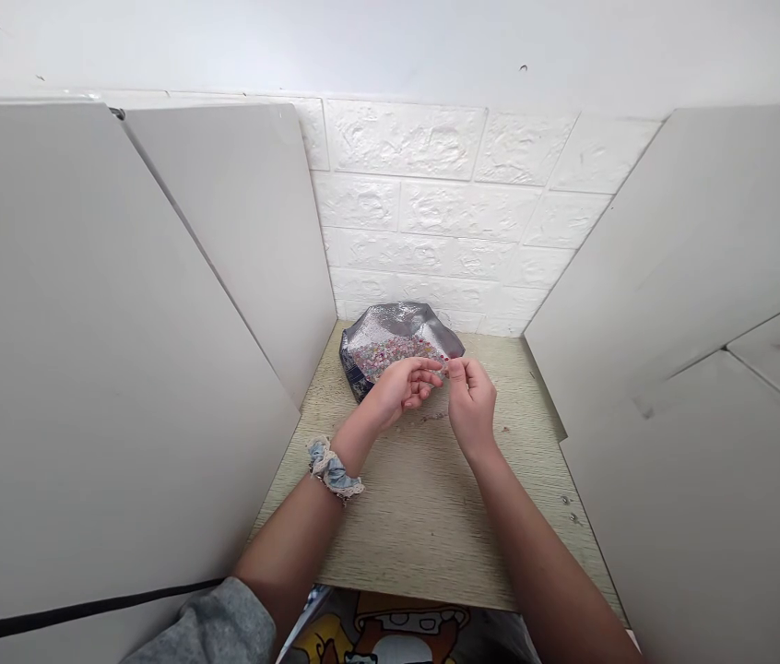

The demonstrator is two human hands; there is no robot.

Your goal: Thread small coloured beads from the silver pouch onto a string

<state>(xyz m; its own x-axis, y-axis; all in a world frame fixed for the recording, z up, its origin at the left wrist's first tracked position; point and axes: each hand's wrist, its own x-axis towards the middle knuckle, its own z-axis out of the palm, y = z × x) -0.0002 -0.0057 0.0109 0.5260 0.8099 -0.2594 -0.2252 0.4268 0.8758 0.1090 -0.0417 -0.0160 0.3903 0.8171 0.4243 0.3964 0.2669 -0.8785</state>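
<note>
A silver foil bag [396, 325] lies open at the back of a pale wooden table [418, 516], filled with small multicoloured beads [390, 353]. My left hand [404, 387] hovers just in front of the bag, fingers curled and pinched together. My right hand [471, 401] faces it, fingertips pinched and almost touching the left fingertips. Whatever the fingers hold is too small to make out. A lace-trimmed blue scrunchie [333, 470] sits on my left wrist.
White panels [120, 350] wall in the table on the left and right [694, 350], with a white brick-pattern wall [445, 221] behind. A few loose beads [570, 507] lie near the right panel. A cartoon print [396, 632] shows below the table's front edge.
</note>
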